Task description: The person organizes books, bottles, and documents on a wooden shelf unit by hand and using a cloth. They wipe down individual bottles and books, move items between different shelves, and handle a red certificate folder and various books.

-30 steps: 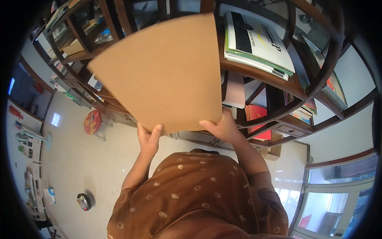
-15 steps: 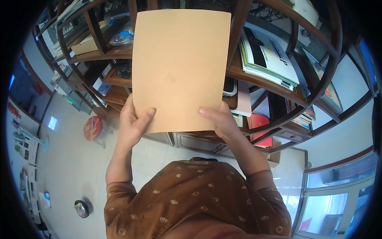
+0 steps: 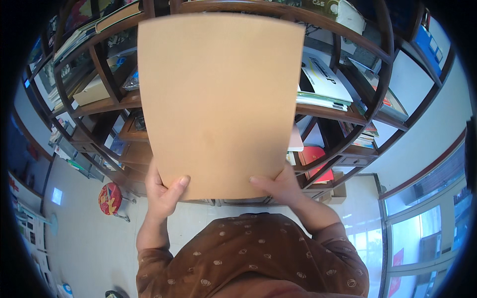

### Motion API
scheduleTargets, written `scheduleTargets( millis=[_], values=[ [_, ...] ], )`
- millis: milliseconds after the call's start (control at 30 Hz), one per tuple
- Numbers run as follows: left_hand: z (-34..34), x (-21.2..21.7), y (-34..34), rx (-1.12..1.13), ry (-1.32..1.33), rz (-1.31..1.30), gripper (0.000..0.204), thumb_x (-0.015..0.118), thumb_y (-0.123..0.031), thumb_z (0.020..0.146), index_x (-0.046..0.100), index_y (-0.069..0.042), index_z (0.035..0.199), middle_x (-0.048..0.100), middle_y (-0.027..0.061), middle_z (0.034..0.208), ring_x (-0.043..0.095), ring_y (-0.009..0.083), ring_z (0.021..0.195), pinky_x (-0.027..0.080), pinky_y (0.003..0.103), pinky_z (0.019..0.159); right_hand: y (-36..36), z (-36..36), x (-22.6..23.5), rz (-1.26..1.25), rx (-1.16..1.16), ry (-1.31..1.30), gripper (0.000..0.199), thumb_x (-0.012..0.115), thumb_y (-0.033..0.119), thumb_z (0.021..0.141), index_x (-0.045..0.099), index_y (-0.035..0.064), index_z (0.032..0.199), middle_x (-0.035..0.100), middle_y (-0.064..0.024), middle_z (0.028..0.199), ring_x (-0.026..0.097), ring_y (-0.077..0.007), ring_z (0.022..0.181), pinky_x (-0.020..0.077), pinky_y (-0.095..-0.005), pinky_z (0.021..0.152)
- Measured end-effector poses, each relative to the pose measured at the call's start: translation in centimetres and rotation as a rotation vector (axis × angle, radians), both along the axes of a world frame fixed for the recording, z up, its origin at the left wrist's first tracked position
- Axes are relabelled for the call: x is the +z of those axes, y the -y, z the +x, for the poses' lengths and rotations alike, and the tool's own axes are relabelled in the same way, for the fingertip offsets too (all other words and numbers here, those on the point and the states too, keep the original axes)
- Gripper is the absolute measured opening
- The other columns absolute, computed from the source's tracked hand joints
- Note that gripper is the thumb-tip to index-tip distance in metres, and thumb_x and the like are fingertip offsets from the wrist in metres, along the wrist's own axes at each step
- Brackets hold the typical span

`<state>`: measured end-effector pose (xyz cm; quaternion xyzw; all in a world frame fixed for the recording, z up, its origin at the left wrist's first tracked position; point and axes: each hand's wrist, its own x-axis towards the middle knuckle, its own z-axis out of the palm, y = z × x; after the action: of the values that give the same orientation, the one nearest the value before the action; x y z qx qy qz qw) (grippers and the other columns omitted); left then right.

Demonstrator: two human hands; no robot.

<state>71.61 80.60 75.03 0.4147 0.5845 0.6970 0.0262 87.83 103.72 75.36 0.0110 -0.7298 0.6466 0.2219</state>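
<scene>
A large, plain tan envelope or folder (image 3: 218, 104) is held up in front of me, its blank face toward me; which of the two it is I cannot tell. Its lower left corner is gripped by my left hand (image 3: 163, 194), thumb on the front and the fingers behind it. My right hand (image 3: 282, 187) clasps the lower right corner in the same way. The fingers of both hands are mostly hidden behind the sheet, which bows slightly and covers the middle of the shelving.
Dark wooden shelving (image 3: 343, 115) curves across the scene behind the sheet. It carries stacked white folders (image 3: 325, 82), a red folder (image 3: 317, 161) and a cardboard box (image 3: 97, 92). A red stool (image 3: 110, 198) stands on the floor at left; glass doors (image 3: 420, 236) are at right.
The tan sheet and both hands sit lower in the picture, and the sheet looks larger and nearer. My view has tilted up toward the shelves. The grip is unchanged.
</scene>
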Motion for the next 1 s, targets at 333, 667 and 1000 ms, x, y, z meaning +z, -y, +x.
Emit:
scheduleTargets(
  millis=[333, 667, 1000],
  values=[
    [-3.7, 18.6, -9.0, -0.115, -0.204, 0.151, 0.061, 0.069, -0.023, 0.090, 0.042, 0.006, 0.136, 0.063, 0.0215, 0.111, 0.069, 0.0231, 0.097, 0.061, 0.032, 0.077, -6.5, -2.6, 18.2, -0.122, -0.054, -0.289, 0.042, 0.070, 0.015, 0.088, 0.055, -0.0032, 0.123, 0.065, -0.0143, 0.115, 0.068, -0.0220, 0.099, 0.0579, -0.0351, 0.086],
    [-9.9, 24.8, -13.8, -0.167, 0.060, 0.091, 0.071, 0.066, -0.015, 0.092, 0.029, -0.001, 0.150, 0.065, 0.0199, 0.100, 0.071, 0.0205, 0.076, 0.063, 0.028, 0.052, -10.7, -1.8, 21.2, 0.658, -0.555, -0.561, 0.069, 0.073, 0.047, 0.085, 0.052, 0.0037, 0.135, 0.062, -0.0119, 0.097, 0.064, -0.0213, 0.084, 0.0548, -0.0335, 0.069],
    [-10.5, 27.3, -12.0, -0.161, -0.020, -0.136, 0.072, 0.054, -0.064, 0.092, 0.060, 0.006, 0.107, 0.068, 0.0207, 0.079, 0.065, 0.0171, 0.053, 0.058, 0.030, 0.051, -9.8, -6.9, 25.8, 1.488, -0.791, -0.766, 0.018, 0.067, 0.027, 0.088, 0.068, 0.0170, 0.103, 0.068, -0.0073, 0.085, 0.067, -0.0311, 0.080, 0.0526, -0.0428, 0.068]
  ],
)
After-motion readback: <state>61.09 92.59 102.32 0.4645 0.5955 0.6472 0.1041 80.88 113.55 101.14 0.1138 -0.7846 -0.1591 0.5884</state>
